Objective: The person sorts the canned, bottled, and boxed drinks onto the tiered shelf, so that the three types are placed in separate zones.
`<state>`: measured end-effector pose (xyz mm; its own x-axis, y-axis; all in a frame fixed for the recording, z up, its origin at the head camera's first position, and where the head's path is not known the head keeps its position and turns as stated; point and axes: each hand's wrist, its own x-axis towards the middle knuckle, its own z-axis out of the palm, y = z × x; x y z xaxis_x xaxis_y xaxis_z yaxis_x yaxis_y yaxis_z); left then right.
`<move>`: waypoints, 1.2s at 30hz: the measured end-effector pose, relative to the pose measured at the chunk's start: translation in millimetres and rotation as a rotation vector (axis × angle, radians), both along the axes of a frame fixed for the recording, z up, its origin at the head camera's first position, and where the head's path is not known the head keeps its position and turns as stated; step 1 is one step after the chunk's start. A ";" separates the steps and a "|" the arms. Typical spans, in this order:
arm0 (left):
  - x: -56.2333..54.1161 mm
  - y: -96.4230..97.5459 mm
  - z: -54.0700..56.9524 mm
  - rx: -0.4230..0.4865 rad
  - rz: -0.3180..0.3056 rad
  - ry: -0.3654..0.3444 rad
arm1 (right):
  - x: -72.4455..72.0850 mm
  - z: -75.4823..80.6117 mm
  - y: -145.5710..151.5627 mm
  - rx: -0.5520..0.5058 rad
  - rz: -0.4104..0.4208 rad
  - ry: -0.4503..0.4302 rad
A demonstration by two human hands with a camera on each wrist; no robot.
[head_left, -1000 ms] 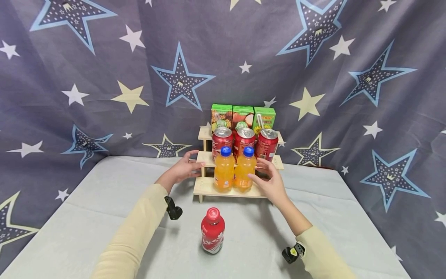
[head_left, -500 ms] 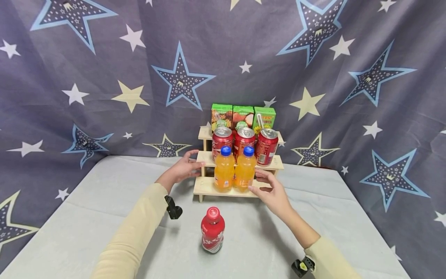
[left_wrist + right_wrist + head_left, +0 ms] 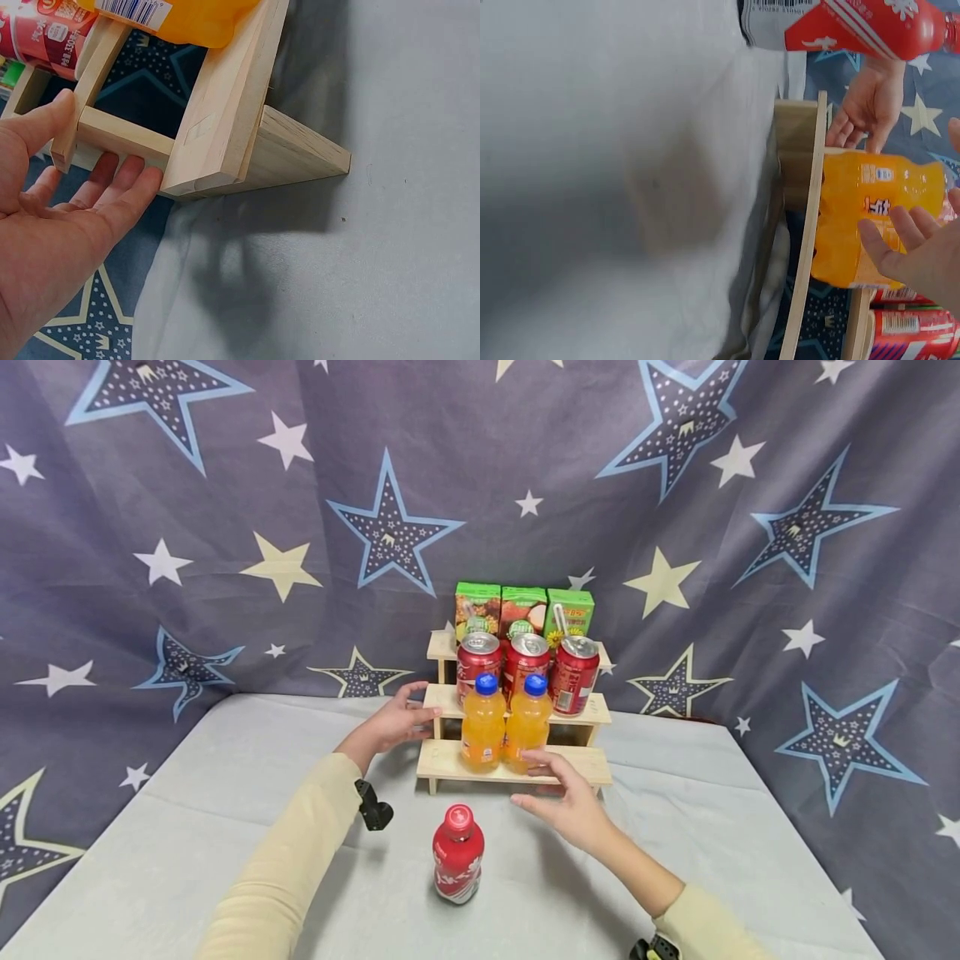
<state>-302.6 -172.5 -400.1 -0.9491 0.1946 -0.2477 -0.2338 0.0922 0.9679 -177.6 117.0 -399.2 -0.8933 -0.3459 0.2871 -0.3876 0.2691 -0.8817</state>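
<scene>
My left hand (image 3: 397,725) steadies the left side of a three-tier wooden shelf (image 3: 585,766). In the left wrist view its thumb lies on the middle board's end and the fingers (image 3: 129,174) reach against the frame below. My right hand (image 3: 570,803) is in front of the bottom tier, thumb and fingers spread, holding nothing. Its fingertips overlap the right-hand orange drink bottle (image 3: 528,722) in the head view. Another orange drink bottle (image 3: 483,731) stands beside it, both blue-capped. A red bottle (image 3: 457,864) stands upright on the table before the shelf, left of the right hand.
Three red drink cans (image 3: 574,681) stand on the middle tier. Three green-topped drink cartons (image 3: 477,606) line the top tier. A grey cloth (image 3: 675,827) covers the table, and a star-patterned curtain (image 3: 480,460) hangs close behind the shelf.
My right hand has let go of the right-hand orange drink bottle and moved down toward the front, off the shelf's right side. My left hand has stayed at the shelf.
</scene>
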 end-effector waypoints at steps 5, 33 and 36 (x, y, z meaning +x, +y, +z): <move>0.4 0.7 0.8 -0.003 0.003 -0.005 | 6.7 -0.4 -4.3 0.052 0.051 0.001; -2.1 0.6 -1.1 0.002 0.007 -0.007 | 41.1 -32.5 -45.2 0.078 0.324 -0.073; -1.6 0.0 -1.3 0.005 0.004 -0.005 | 44.4 -36.9 -49.9 0.048 0.307 -0.063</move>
<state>-304.2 -172.4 -401.4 -0.9487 0.1919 -0.2513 -0.2388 0.0863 0.9672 -133.2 67.1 -436.1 -0.7604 -0.6140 0.2115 -0.4021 0.1894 -0.8958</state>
